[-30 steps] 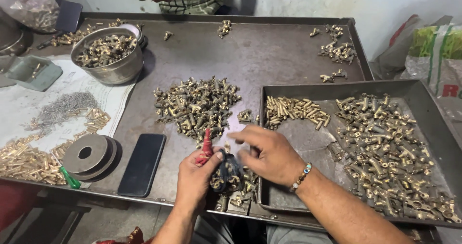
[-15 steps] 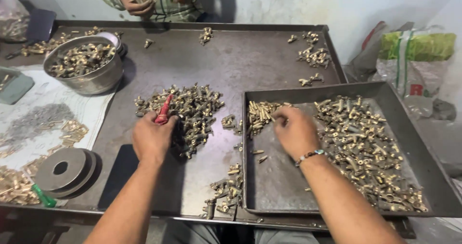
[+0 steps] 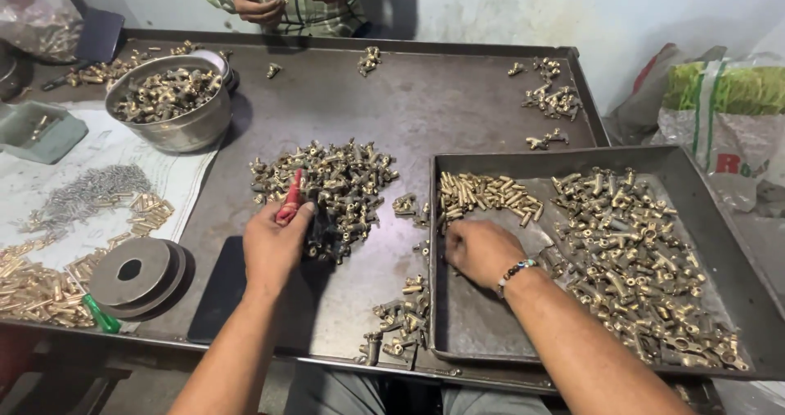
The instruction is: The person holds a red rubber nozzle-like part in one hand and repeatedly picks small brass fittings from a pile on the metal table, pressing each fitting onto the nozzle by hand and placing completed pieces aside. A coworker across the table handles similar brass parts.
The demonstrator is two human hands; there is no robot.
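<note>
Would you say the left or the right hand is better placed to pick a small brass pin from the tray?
Right: the right hand already rests inside the tray beside the pins, while the left hand holds a red-handled tool.

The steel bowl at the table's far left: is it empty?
No. The steel bowl is filled with small brass fittings heaped up to about its rim.

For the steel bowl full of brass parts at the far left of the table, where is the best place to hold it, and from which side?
Probably by the rim, with both hands, one at each side. The steel bowl stands upright and has no handle; its wall is smooth and rounded, and the brass fittings heaped inside likely make it heavy. The near side is open, while the left hand is busy holding a red-handled tool.
</note>
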